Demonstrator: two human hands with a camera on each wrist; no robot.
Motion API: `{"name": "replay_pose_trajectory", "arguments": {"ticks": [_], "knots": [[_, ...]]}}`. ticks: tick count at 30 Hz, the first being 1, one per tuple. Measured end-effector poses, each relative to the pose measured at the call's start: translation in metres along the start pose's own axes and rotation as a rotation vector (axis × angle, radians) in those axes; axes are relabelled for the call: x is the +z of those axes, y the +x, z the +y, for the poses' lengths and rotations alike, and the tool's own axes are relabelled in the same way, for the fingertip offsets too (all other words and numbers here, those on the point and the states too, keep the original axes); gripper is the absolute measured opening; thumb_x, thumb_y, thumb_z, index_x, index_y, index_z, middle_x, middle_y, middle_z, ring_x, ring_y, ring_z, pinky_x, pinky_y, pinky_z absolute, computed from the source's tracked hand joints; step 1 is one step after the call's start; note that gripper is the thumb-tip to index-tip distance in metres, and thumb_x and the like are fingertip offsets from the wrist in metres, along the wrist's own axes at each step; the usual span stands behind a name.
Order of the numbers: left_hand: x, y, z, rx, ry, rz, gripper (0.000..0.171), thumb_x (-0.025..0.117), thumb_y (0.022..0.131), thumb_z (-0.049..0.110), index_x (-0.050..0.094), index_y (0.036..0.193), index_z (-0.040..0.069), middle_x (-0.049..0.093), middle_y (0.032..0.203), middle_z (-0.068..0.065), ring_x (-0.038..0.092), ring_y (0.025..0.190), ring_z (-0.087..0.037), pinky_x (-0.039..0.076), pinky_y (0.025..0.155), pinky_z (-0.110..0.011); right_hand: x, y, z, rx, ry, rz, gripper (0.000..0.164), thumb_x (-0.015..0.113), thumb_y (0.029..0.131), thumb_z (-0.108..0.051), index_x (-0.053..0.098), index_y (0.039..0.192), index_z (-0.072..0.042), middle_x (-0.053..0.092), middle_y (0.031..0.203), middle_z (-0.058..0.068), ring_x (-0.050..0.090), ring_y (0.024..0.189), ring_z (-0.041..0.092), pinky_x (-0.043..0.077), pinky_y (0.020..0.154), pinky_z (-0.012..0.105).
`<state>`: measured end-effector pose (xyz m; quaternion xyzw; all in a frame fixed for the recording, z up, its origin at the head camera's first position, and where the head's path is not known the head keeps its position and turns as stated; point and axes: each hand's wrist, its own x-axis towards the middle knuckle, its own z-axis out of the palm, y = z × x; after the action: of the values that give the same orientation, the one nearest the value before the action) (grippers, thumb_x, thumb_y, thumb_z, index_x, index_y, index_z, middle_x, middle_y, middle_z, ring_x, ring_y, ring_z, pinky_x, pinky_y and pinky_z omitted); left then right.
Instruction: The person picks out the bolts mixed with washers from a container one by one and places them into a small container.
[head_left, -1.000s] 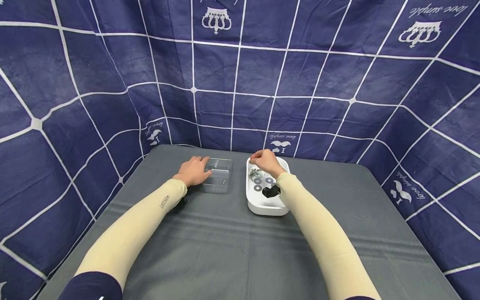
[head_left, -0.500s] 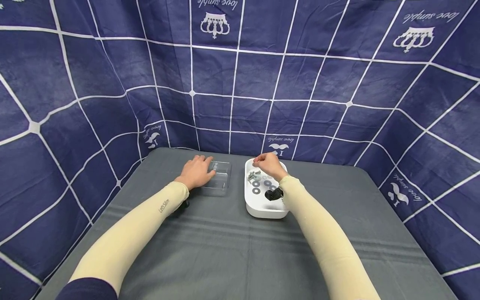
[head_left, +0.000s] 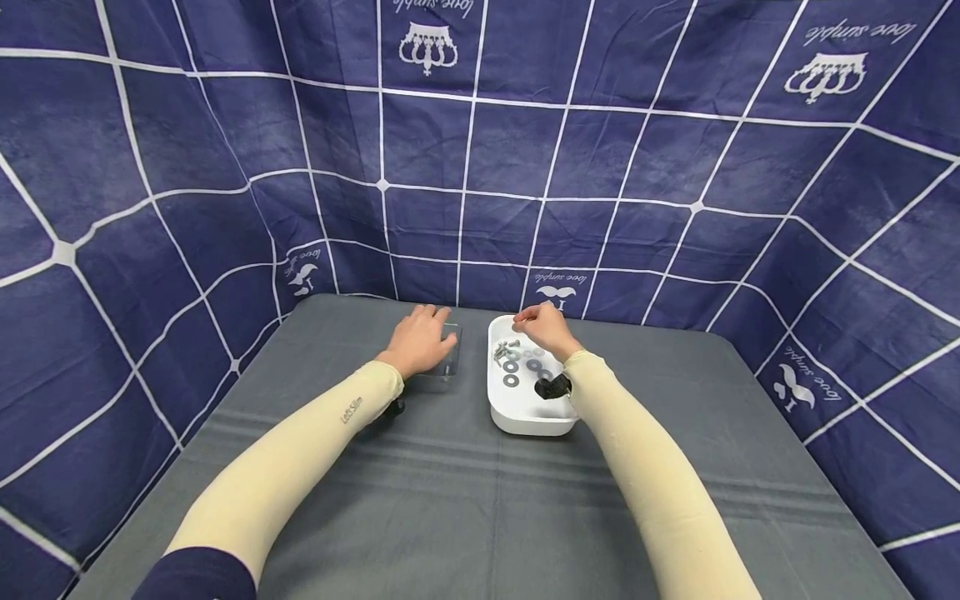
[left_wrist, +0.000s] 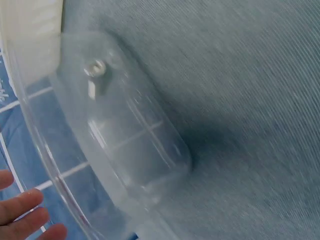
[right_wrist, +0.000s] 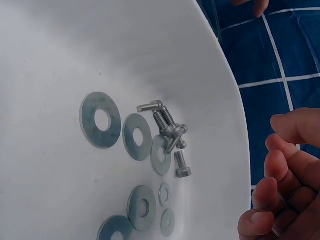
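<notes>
My left hand [head_left: 422, 340] lies over the clear plastic box [head_left: 450, 367], hiding much of it in the head view. In the left wrist view its spread fingers [left_wrist: 20, 210] show beyond the box's rim, and a hex socket bolt [left_wrist: 95, 69] lies inside. Above the far end of the white tray [head_left: 532, 425] is my right hand [head_left: 547, 327], its fingers loosely bent with nothing visible between thumb and fingertips. The tray holds a small pile of metal bolts [right_wrist: 172, 130], and several flat washers [right_wrist: 100, 120] of differing sizes.
Both containers stand toward the far edge of a table covered with grey cloth [head_left: 420, 500]. Behind and at both sides hangs a blue curtain [head_left: 510, 150] with white grid lines.
My left hand has shifted right, covering more of the clear box. The right hand has stayed over the tray's far end, moving slightly right.
</notes>
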<state>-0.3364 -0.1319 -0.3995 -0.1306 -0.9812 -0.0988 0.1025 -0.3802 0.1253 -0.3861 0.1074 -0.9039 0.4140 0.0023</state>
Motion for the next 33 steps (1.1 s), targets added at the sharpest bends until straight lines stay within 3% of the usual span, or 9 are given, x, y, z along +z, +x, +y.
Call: {"name": "replay_pose_trajectory", "arguments": {"ticks": [15,25,33], "knots": [[0.004,0.009,0.034,0.064,-0.113,-0.025,0.058,0.049,0.101,0.041,0.047,0.150,0.010,0.053,0.143,-0.017,0.047,0.135,-0.033,0.043,0.109,-0.050,-0.006,0.000,0.009,0.036,0.002,0.036,0.023,0.069,0.088,-0.016,0.076,0.107,-0.005,0.069,0.112,0.013,0.062,0.099,0.025,0.049,0.085,0.034],[0.013,0.014,0.058,0.089,-0.107,-0.043,0.058,0.053,0.101,0.039,0.047,0.149,0.008,0.055,0.140,-0.017,0.050,0.132,-0.034,0.044,0.109,-0.049,-0.002,-0.001,0.019,0.045,0.033,0.057,0.023,0.068,0.088,-0.017,0.075,0.106,-0.005,0.071,0.112,0.014,0.062,0.097,0.024,0.049,0.086,0.034],[0.020,0.015,0.069,0.109,-0.100,-0.062,0.060,0.053,0.100,0.039,0.046,0.149,0.005,0.057,0.137,-0.019,0.053,0.128,-0.035,0.044,0.109,-0.047,0.002,0.001,0.023,0.072,0.053,0.068,0.025,0.068,0.088,-0.017,0.075,0.108,-0.004,0.071,0.116,0.014,0.061,0.100,0.025,0.049,0.088,0.035]]}}
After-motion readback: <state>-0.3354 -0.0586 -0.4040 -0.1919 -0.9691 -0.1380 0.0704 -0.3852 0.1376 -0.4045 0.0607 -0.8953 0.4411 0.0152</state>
